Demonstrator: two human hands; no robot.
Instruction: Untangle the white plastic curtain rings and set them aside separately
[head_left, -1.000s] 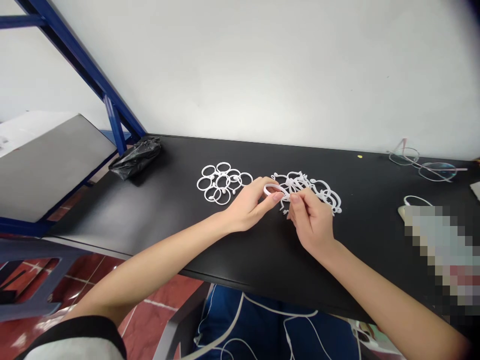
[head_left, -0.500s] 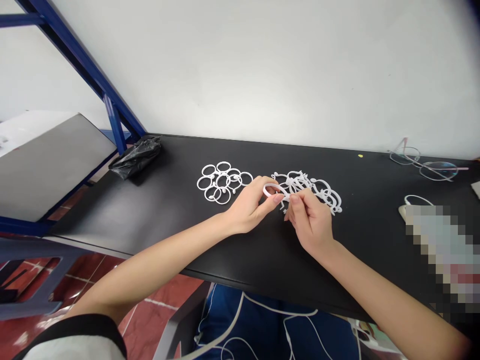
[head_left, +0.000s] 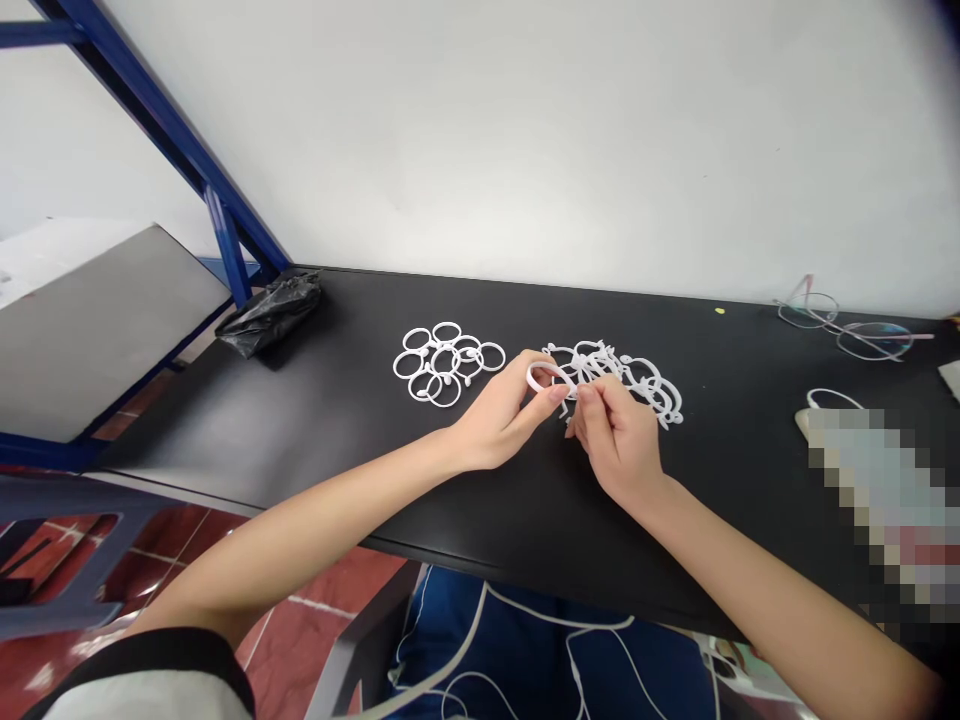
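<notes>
Between my two hands is a white plastic ring point(head_left: 534, 379), held up just over the black table. My left hand point(head_left: 504, 412) pinches it from the left, thumb in front and fingers behind. With thumb and forefinger my right hand point(head_left: 616, 432) grips the ring's right end, where the fingers hide its joint. Behind my right hand lies a tangled pile of white rings point(head_left: 654, 385) with small knobs and tails. To the left of my left hand, several closed white rings point(head_left: 445, 362) lie in a loose, overlapping cluster.
A black plastic bag point(head_left: 271, 312) lies at the table's left end, by a blue metal frame point(head_left: 229, 240). At the right are eyeglasses point(head_left: 874, 340) and a blurred-out object point(head_left: 885, 490) with a white loop. A white wall point(head_left: 525, 150) rises behind the table point(head_left: 337, 380).
Both hands keep their hold on the white ring with only a very slight shift. The ring cluster and the pile look the same.
</notes>
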